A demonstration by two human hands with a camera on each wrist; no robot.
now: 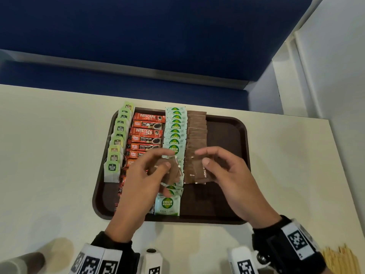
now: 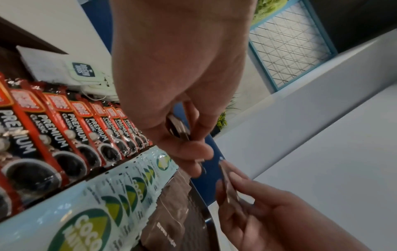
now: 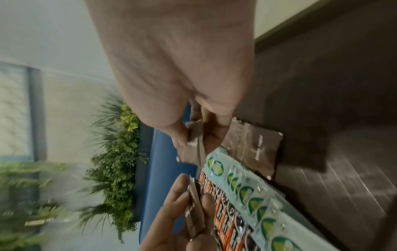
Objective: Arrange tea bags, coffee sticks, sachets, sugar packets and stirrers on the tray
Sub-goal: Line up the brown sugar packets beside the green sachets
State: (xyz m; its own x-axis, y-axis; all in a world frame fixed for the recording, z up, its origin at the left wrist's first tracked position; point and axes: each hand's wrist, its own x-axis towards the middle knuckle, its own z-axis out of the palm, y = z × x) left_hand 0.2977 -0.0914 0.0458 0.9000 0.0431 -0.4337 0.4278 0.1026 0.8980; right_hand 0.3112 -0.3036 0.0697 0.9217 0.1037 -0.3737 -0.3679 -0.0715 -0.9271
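Head view: over the dark brown tray (image 1: 235, 127) on the pale tabletop (image 1: 49, 135), the left hand (image 1: 138, 180) pinches a small stack of brown sugar packets (image 1: 173, 171), and the right hand (image 1: 227, 175) pinches a single brown packet (image 1: 200, 169) between thumb and fingers. Rows on the tray run left to right: tea bags (image 1: 116, 143), coffee sticks (image 1: 147, 131), green coco sugar sachets (image 1: 174, 127), a brown packet row (image 1: 196, 131). Pale sticks, probably stirrers (image 1: 339, 258), lie at the tabletop's near right.

Café or office lounge: blue booth seat (image 1: 138, 32), plant wall (image 3: 116, 152)
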